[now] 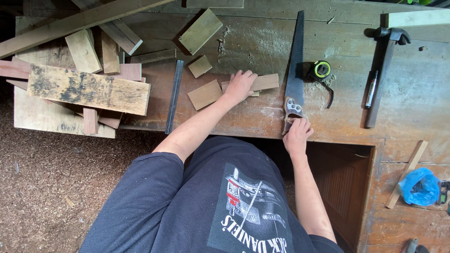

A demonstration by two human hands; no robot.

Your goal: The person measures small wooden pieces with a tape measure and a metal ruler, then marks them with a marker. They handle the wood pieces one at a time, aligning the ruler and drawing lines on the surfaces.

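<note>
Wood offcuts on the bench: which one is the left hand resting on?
The left hand presses the flat rectangular offcut right beside the saw. The similar offcut lies free on the hand's other side, and another square piece sits further away.

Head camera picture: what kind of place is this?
Most likely a woodworking shop. A black-bladed hand saw lies on the worn wooden workbench, cut wooden offcuts pile up, and sawdust covers the floor.

left hand flat, fingers spread, right hand curled, arms extended

Soft even daylight, sharp, slight edge distortion.
</note>
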